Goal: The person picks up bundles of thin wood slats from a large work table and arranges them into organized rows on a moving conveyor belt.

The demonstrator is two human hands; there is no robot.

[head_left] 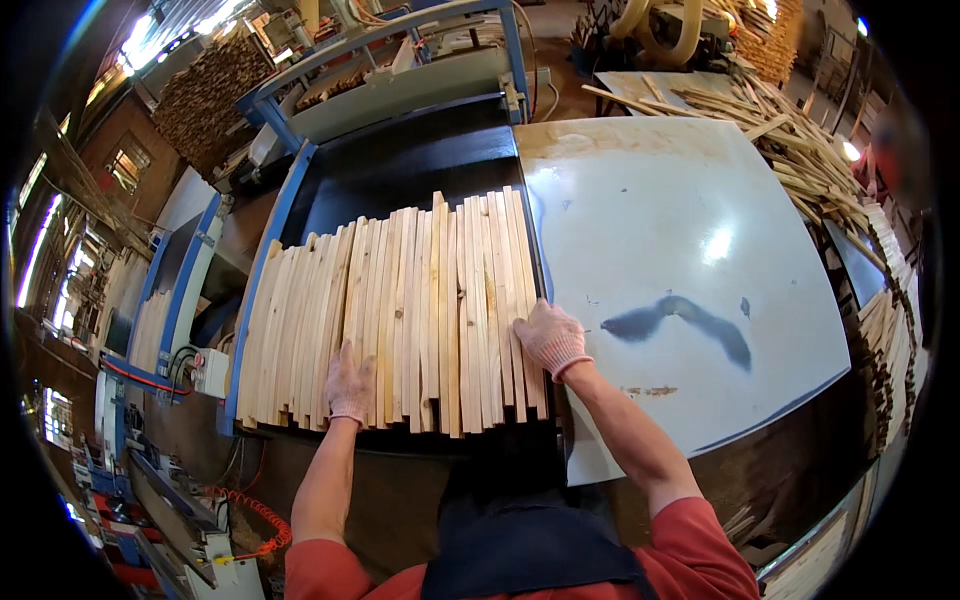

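Note:
Many pale wooden strips (400,320) lie side by side in a wide row on a dark conveyor bed, their ends uneven at the near and far sides. My left hand (350,388), in a light knit glove, rests on the strips left of the middle near their close ends, fingers spread and pointing away from me. At the right end of the row, my gloved right hand (553,338) lies against the outermost strips, its thumb side over the wood and its fingers apart. Neither hand is wrapped round a strip.
A grey metal table (690,240) with a dark smear adjoins the bed on the right. A blue machine frame (265,270) borders the left. Loose wood (800,160) is heaped at the far right. A red coiled hose (262,510) hangs at the lower left.

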